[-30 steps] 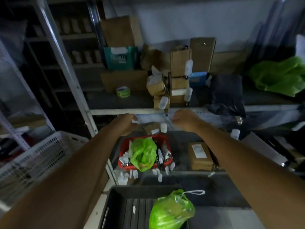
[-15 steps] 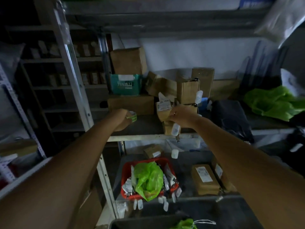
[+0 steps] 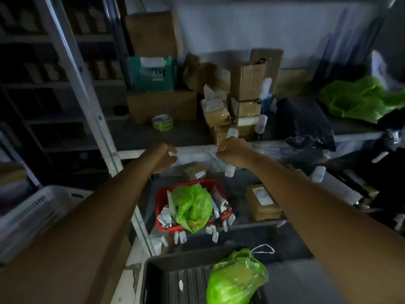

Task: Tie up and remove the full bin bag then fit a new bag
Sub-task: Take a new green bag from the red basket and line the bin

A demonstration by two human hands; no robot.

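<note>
A full green bin bag (image 3: 235,279), tied with a white drawstring, lies in a dark crate (image 3: 166,279) at the bottom. Another green bag (image 3: 192,206) sits in a red basket (image 3: 161,196) on the lower shelf. Loose green bags (image 3: 359,98) lie on the upper shelf at right. My left hand (image 3: 163,157) and my right hand (image 3: 232,151) are stretched out side by side at the upper shelf's front edge (image 3: 131,153), fingers curled closed. In this dim light I see nothing clearly held in either.
Cardboard boxes (image 3: 162,106), a teal box (image 3: 153,73), a tape roll (image 3: 162,122) and a black bag (image 3: 306,123) crowd the upper shelf. A metal upright (image 3: 87,102) stands at left, a white slatted crate (image 3: 32,213) lower left. Small white bottles (image 3: 213,234) lie around the basket.
Half a second ago both hands were higher, over the shelf by the tape roll and boxes. They have dropped back to the shelf edge, and the view has tilted down again.
</note>
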